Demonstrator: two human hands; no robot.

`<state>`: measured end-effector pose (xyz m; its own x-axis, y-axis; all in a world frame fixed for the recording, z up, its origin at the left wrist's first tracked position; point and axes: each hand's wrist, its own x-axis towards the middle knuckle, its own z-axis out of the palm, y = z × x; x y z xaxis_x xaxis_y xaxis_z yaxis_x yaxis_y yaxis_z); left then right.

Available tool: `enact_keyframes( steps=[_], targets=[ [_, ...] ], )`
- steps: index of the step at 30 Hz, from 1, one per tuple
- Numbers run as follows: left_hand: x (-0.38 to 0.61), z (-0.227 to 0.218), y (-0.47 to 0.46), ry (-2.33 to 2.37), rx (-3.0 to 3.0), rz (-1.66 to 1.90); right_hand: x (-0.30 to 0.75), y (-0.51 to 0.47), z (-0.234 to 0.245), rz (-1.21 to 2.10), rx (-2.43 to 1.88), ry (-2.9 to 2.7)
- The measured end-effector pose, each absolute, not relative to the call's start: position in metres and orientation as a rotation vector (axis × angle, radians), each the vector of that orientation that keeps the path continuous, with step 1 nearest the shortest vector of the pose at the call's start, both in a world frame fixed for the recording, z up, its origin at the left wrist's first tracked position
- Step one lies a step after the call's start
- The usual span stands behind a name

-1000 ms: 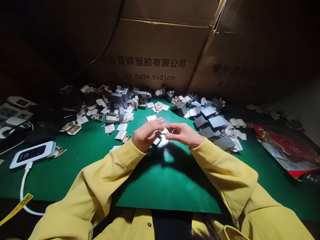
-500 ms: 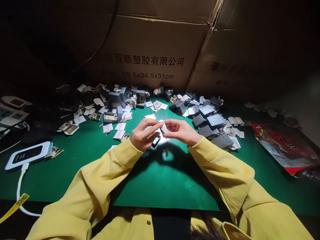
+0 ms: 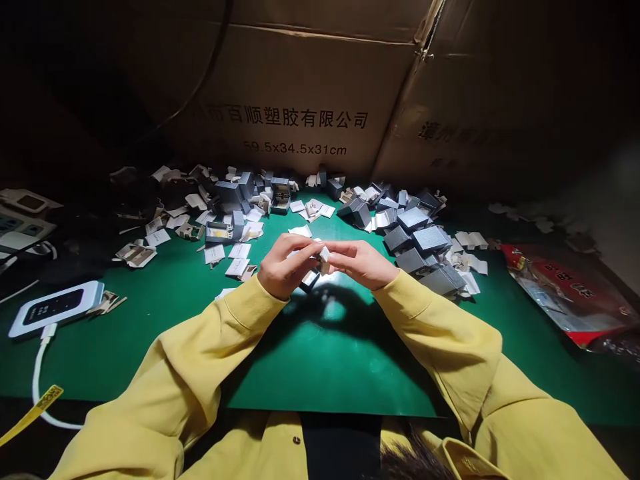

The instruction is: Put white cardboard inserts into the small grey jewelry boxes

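Both hands meet above the middle of the green mat. My left hand is curled round a small grey box that shows under its fingers. My right hand pinches a small white card against the left fingertips, right over the box. Yellow sleeves cover both arms. Just beyond the hands lies a loose white card.
Behind the hands lie a heap of grey boxes at the right and white cards mixed with open boxes at the left. Large cardboard cartons wall off the back. A white device on a cable lies left, a red bag right.
The hands have drawn closer together and dropped slightly, bringing the white card down onto the grey box. The view has shifted a little.
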<state>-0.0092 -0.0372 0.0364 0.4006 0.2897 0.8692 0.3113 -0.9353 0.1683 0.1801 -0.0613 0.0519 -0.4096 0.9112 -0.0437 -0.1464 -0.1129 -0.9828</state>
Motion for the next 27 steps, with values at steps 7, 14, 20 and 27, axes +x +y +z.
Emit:
enact_keyframes(
  steps=[7,14,20,27],
  targets=[
    [-0.011,0.039,-0.036,-0.660,-2.702,-1.548,0.176,-0.063,0.050,1.587,-0.937,-1.333],
    [-0.052,0.048,-0.004,-1.122,-3.219,-1.291,0.184,-0.045,0.019,1.408,-1.075,-1.409],
    [-0.052,0.010,0.010,-1.187,-3.656,-1.202,0.187,-0.036,-0.008,1.287,-1.156,-1.379],
    [-0.032,0.001,-0.001,-1.523,-3.290,-1.272,0.200,-0.026,-0.014,1.073,-1.187,-1.359]
  ],
)
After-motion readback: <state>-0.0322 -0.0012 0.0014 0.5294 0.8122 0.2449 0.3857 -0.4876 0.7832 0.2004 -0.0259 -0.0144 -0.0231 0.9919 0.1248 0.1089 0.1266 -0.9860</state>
